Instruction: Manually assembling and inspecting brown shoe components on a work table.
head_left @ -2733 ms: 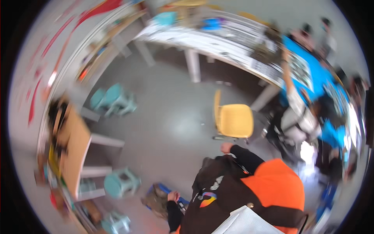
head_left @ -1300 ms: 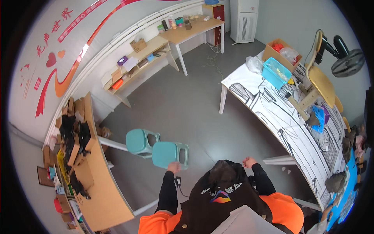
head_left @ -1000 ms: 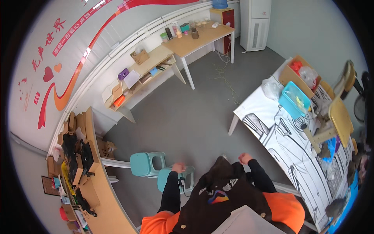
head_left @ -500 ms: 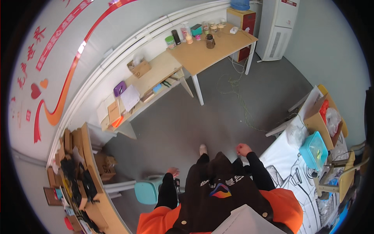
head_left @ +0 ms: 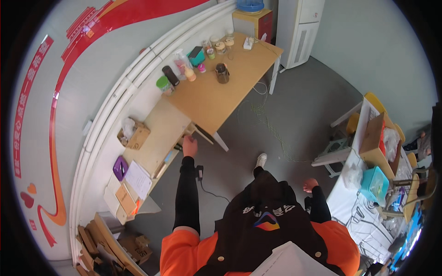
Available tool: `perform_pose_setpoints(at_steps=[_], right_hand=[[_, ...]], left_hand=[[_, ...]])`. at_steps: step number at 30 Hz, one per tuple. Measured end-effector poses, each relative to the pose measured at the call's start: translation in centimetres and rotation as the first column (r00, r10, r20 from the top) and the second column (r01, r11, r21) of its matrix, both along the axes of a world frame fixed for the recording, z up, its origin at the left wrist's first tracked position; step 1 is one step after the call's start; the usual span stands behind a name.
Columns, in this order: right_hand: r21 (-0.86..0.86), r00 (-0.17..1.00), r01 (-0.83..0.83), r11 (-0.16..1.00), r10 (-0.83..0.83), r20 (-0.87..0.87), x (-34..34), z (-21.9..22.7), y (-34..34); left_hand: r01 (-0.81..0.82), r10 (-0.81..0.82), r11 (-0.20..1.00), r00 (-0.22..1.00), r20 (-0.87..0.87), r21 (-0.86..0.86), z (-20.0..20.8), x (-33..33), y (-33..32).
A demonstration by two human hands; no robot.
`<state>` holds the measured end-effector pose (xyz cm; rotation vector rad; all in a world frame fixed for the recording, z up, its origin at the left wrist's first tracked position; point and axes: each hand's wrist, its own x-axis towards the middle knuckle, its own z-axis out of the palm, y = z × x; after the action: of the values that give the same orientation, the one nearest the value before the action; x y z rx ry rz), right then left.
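A grey floor (head_left: 294, 106) fills the middle of the view, with a white wall (head_left: 87, 92) bearing red bands along the left. Against that wall stands a wooden table (head_left: 216, 92) carrying bottles and jars at its far end, among them a dark jar (head_left: 222, 73). Adjoining it is a lower wooden bench (head_left: 156, 138) holding a cardboard box (head_left: 134, 136), a purple object (head_left: 120, 167) and papers (head_left: 137, 179). At right, a white table (head_left: 363, 216) with black line drawings carries a turquoise box (head_left: 375, 184).

The left hand (head_left: 189, 146), arm extended in a black sleeve, is at the near edge of the lower bench, beside the table's corner; whether the fingers close on anything cannot be told. A small black device (head_left: 199, 172) with a cord lies just beside the forearm. The right hand (head_left: 310, 185) hangs loosely open near the white table, holding nothing.
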<state>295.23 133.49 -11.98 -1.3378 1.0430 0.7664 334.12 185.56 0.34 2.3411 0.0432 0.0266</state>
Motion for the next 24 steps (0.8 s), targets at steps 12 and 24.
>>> perform_pose_setpoints(at_steps=[12, 24], right_hand=[[0.046, 0.924, 0.374, 0.926, -0.368, -0.101, 13.9, -1.5, -6.7], [-0.079, 0.875, 0.472, 0.878, -0.477, -0.078, 18.5, 3.2, -7.8]], left_hand=[[0.086, -0.164, 0.968, 0.928, 0.335, 0.237, 8.7, 26.3, -11.1], [0.067, -0.230, 0.914, 0.897, 0.376, 0.400, 5.0, 46.6, -18.2]])
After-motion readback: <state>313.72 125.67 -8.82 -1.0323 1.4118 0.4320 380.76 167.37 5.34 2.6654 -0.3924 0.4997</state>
